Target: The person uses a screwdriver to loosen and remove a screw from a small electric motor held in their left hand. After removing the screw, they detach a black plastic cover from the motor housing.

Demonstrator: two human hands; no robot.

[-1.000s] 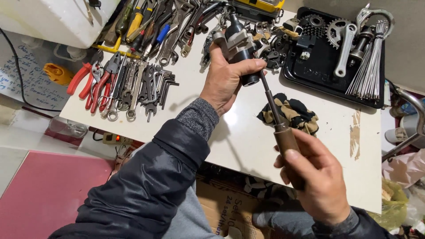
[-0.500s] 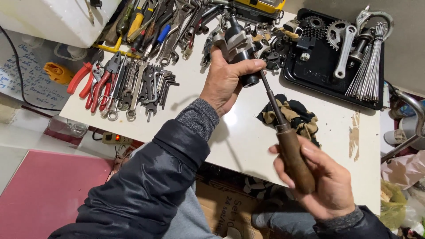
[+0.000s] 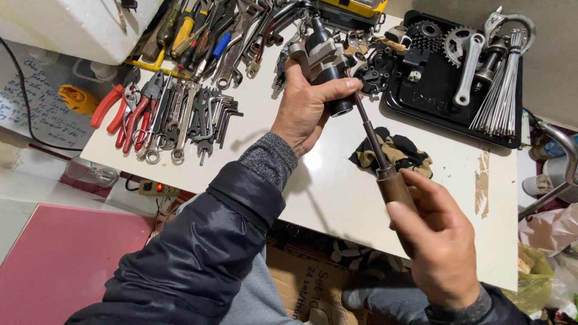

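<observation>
right hand (image 3: 436, 244) has closed over the screwdriver handle (image 3: 394, 183) again.

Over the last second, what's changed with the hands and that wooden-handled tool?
The right hand has rolled over the brown wooden handle: half a second ago its palm was open with the handle largely exposed, now the fingers wrap over it again. The tool's shaft stays inside the dark cylindrical part, which the left hand keeps gripping above the white table. The rag and laid-out tools haven't moved.
</observation>
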